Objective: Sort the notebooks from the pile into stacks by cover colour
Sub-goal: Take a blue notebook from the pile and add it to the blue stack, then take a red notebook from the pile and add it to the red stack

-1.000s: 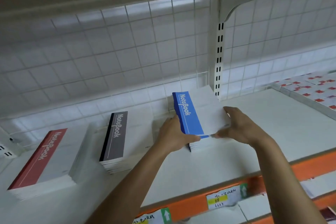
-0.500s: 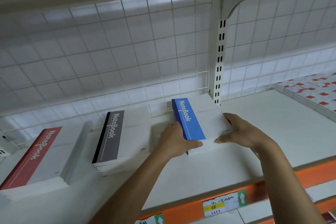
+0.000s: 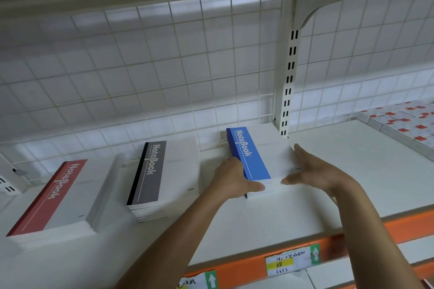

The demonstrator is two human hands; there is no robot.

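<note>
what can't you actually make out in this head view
Head view:
- Covers lower in the blue stack: hidden by the top one, the left hand and the right hand.
- Left hand's fingers: behind its own back.
- Writing on the shelf label: blurred.
- The second label: cut by bottom edge.
- The red-marked packs: blurred, cut by right edge.

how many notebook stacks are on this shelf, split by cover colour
red notebook stack: 1
grey notebook stack: 1
blue notebook stack: 1
total: 3 stacks
</note>
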